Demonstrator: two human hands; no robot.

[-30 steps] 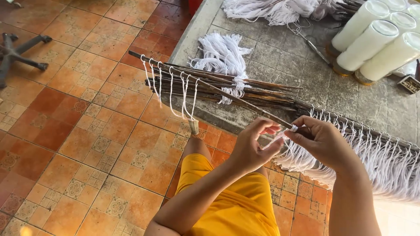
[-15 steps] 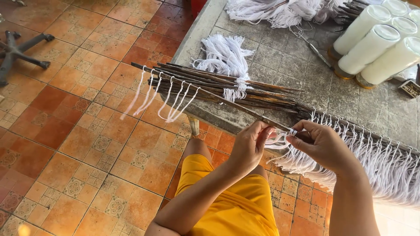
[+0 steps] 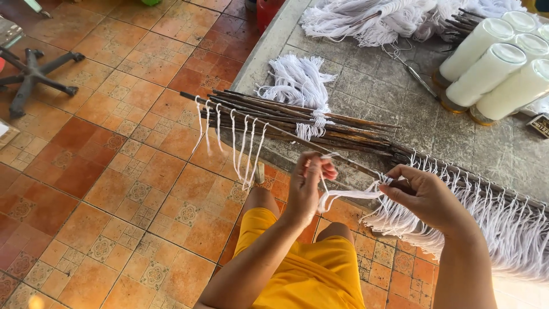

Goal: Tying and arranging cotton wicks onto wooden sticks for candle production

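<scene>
Two bare hands work at the near edge of a grey stone table [image 3: 366, 80]. Left hand [image 3: 306, 183] has its fingers [image 3: 320, 166] curled shut, pinching a white string [image 3: 349, 194] that runs taut across to the right hand [image 3: 426, 194], whose fingers are closed around a dark thin stick [image 3: 354, 166] where the string is looped on. Stick juts off the table edge toward the tiled floor [image 3: 103, 171]; its far part carries a few hanging white loops [image 3: 240, 137], its right part a dense fringe of tied strings [image 3: 492, 223]. Bundle of dark sticks [image 3: 297, 117] lies on the table just behind, tied with white string. Loose hank of cut white strings [image 3: 297, 77] sits beside the bundle; bigger pile of white yarn [image 3: 372, 17] at the table's back. Containers: four tall clear glass jars [image 3: 486, 68] lying at the table's right, each filled with white wax-like stuff. Scissors [image 3: 414, 71] lie near the jars. Yellow shorts [image 3: 303, 269] below. Black chair base [image 3: 34, 77] on the floor, far left.
</scene>
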